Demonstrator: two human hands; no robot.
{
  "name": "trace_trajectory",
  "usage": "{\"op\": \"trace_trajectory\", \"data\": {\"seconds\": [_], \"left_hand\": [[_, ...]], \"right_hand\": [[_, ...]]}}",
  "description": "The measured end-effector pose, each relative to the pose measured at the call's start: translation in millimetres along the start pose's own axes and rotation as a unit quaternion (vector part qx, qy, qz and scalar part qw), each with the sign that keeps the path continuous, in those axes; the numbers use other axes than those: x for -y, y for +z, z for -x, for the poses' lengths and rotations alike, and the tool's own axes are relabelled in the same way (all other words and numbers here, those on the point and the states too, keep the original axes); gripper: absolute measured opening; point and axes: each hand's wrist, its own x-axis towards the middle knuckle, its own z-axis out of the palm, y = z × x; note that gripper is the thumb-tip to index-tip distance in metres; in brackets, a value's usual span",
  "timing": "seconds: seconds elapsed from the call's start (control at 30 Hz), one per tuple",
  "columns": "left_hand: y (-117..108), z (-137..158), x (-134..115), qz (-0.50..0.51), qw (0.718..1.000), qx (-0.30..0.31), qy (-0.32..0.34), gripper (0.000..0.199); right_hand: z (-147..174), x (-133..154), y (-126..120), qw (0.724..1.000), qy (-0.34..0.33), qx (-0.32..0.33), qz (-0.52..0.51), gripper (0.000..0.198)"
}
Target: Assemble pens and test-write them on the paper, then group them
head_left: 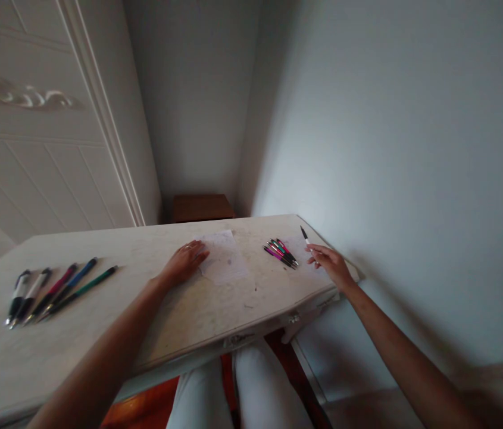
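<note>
The pen (305,236) is thin, with a black end and a white part; it sits in the right hand (332,265), pinched by bent fingers, its black end pointing to the far left; the left hand (184,263) is well apart from it, lying flat and gripping nothing, its fingertips on the left edge of the thin, flat paper (223,259); a bunch of shiny purple, pink and green pens (281,255) lies between the paper and the right hand; five fatter pens (55,292) fan out at the left; the pale tabletop (180,325) looks blotchy and scuffed.
</note>
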Motion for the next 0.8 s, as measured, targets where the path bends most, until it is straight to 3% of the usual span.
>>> {"op": "trace_trajectory", "data": {"seconds": [0.23, 0.4, 0.6, 0.8], "left_hand": [[-2, -1, -1, -0.007, 1.0, 0.0, 0.003, 0.051], [-4, -1, -3, 0.005, 1.0, 0.002, 0.005, 0.048], [-5, 0, -3, 0.001, 1.0, 0.006, -0.001, 0.047], [-4, -1, -2, -0.01, 1.0, 0.012, 0.008, 0.052]], "right_hand": [[-19, -13, -3, 0.983, -0.019, 0.04, 0.18, 0.045], [-23, -16, 15, 0.965, -0.026, -0.013, 0.259, 0.031], [-23, -15, 30, 0.976, -0.026, -0.063, 0.209, 0.027], [-23, 8, 18, 0.983, -0.022, -0.121, 0.137, 0.034]]}}
